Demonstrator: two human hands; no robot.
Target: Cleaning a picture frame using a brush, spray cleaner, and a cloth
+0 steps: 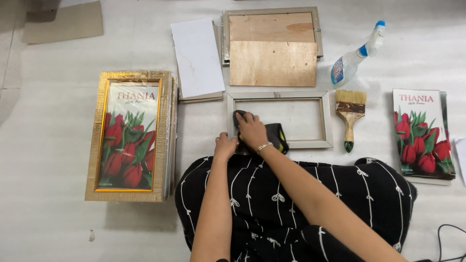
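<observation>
A silver picture frame (328,119) lies flat on the white floor covering in front of me, its glass facing up. My right hand (251,131) presses a dark cloth (274,136) onto the glass at the frame's near left corner. Beside it, my left hand (225,147) rests on the frame's left near edge with curled fingers, holding the frame down. My lap, in black cloth with white stripes, sits just below the frame.
A stack of gold frames (128,136) with a red tulip print lies to the left. White boards (197,58), a plywood backing (273,63) on another frame, a spray bottle (353,59), a paintbrush (350,116) and tulip prints (422,133) surround the frame.
</observation>
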